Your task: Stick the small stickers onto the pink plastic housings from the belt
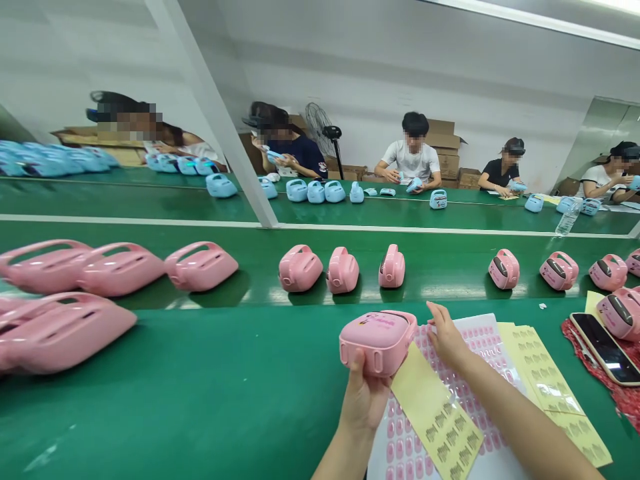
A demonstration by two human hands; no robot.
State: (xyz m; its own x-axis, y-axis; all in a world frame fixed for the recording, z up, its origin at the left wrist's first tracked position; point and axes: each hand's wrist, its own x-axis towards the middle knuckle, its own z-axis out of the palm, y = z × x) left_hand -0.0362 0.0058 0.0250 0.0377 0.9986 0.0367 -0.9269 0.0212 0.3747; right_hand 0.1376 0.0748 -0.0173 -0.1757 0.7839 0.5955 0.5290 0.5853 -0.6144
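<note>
My left hand (364, 397) grips a pink plastic device with a carrying handle (376, 339) from below. A cartoon print shows on the device's upturned face. To the right, my right hand (449, 337) is held over a sheet of pink oval stickers (483, 340), apart from the device. Its fingers are stretched out and I see nothing in them. A yellow label sheet with dark printed marks (436, 417) lies across the sticker sheet, below the device and between my forearms.
More yellow label sheets (555, 383) lie at right, beside a phone (607, 350) on a red cloth (629, 399). Pink devices (201, 267) line the green bench (200, 400). Beyond a white rail (400, 230), several people handle blue devices (335, 191). A clear bottle (569, 219) stands tilted there.
</note>
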